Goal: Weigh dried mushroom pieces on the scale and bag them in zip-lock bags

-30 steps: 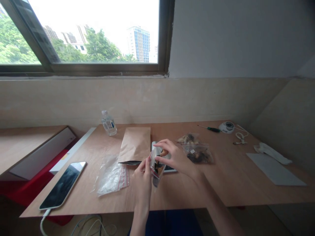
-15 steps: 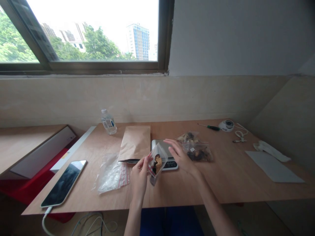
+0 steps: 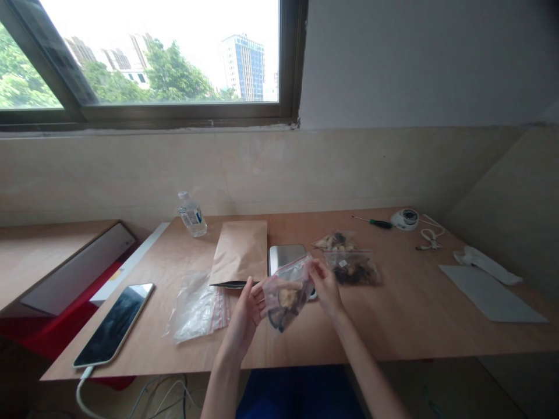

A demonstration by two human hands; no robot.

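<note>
A clear zip bag [image 3: 287, 299] with pale and dark dried pieces, which look like mushrooms, hangs tilted over the table's front half. My right hand [image 3: 325, 288] pinches its upper right corner beside the red-lined zip. At the bag's left edge is my left hand [image 3: 250, 311], its thumb raised apart and its fingers reaching to the plastic; whether they support it from behind is hidden. Partly covered by the bag, a kitchen scale [image 3: 283, 254] with a silver top lies behind. Two more filled zip bags, one pale [image 3: 335, 241] and one dark [image 3: 356, 270], lie right of it.
Left of the scale lie a brown paper pouch [image 3: 241, 250] and clear empty zip bags [image 3: 196, 314]. A water bottle [image 3: 192, 216] stands behind, a phone [image 3: 114, 326] front left. A screwdriver [image 3: 373, 222], a white camera [image 3: 405, 219] and a grey sheet [image 3: 491, 294] are to the right.
My right hand has come from above the scale to grip the zip bag's corner. My left hand has let go its pinch, thumb now apart. The bag has turned its broad side toward me.
</note>
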